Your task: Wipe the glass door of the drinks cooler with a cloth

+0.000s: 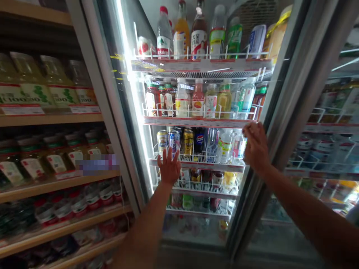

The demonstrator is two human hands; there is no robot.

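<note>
I face an open, brightly lit drinks fridge. My left hand [168, 167] reaches up with fingers spread, fingertips at the front rail of the can shelf [196, 163], just below a silver can [162, 141] and a blue can [174, 140]. A gold can [188, 141] and a dark Pepsi bottle [199, 139] stand to their right. My right hand [255, 148] is curled at the right end of that shelf, next to a white-labelled bottle [239, 145] and against the door frame [276, 123]. What its fingers hold is hidden.
Upper fridge shelves [200, 121] carry rows of bottled drinks; lower racks [204, 188] hold small bottles. Wooden shelves [50, 118] at left are stacked with packaged bottles. A second glass-door fridge [328, 142] stands to the right.
</note>
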